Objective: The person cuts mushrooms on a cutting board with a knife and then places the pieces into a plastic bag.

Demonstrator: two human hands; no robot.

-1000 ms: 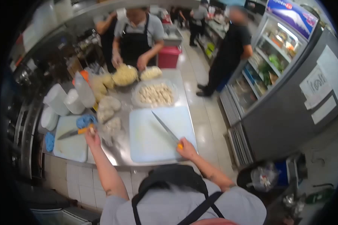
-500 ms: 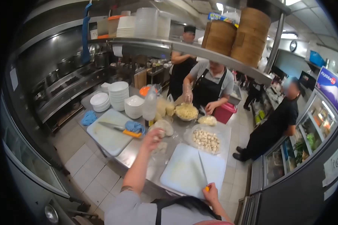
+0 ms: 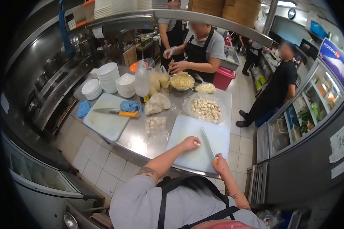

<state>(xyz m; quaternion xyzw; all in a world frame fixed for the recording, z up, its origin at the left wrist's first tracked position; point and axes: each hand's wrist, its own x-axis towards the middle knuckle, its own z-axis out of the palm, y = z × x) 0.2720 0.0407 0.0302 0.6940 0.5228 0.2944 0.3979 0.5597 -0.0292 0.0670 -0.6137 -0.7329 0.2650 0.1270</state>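
A small white piece has been brought from the bag onto the cutting board, pinched by the left hand; the knife is gripped by the right hand, and a steadying hold seems needed for slicing.

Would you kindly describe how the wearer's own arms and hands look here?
Both arms are bare below short grey sleeves, with dark apron straps over the shoulders. The left hand and right hand wear no gloves. Dark tattoo marks show on both forearms.
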